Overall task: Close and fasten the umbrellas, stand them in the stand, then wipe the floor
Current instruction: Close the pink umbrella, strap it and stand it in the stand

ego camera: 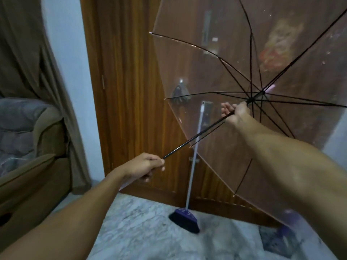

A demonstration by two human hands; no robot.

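**Clear umbrella held open in both hands by the wooden door**

Wood-grain door [131, 91] fills the middle of the view, with a brown curtain [37, 53] and a brown armchair [28, 156] to its left and a pale marbled floor [140, 231] below. In front of the door the transparent umbrella [216, 76] is spread fully open, its canopy tilted toward the door and its black ribs fanned out from the hub. A long-handled broom [189, 184] leans upright against the door, partly behind the canopy's lower edge, its dark blue head on the floor. The black umbrella shaft [187, 142] runs slantwise from lower left up to the hub. The right hand [235, 113] has its fingers curled round the shaft just beside the hub. The left hand [144, 167] grips the shaft's lower end, fingers closed round it.
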